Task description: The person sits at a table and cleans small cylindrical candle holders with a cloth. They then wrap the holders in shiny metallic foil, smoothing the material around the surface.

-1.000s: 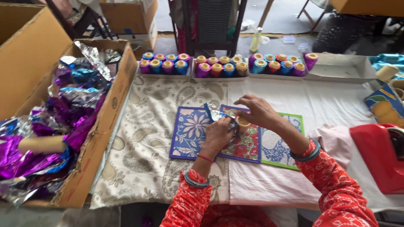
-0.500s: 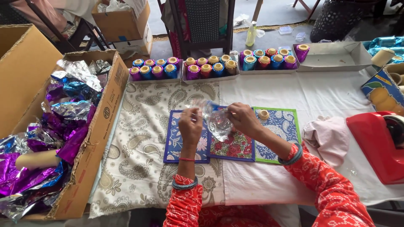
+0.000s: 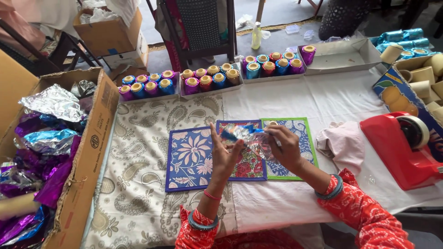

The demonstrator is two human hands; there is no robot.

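Both hands (image 3: 256, 152) pinching crinkled foil (image 3: 244, 138), cardboard box (image 3: 87, 152) holding, seemingly, foil sheets (image 3: 46, 138)

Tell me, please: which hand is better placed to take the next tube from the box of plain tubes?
Probably the right hand. The box of plain tubes stands on the person's right, so this hand is nearer to it. The left hand is further away. Both hands hold the crumpled foil now.

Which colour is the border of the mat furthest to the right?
Green: the rightmost mat has a bright green border, clear in the head view.
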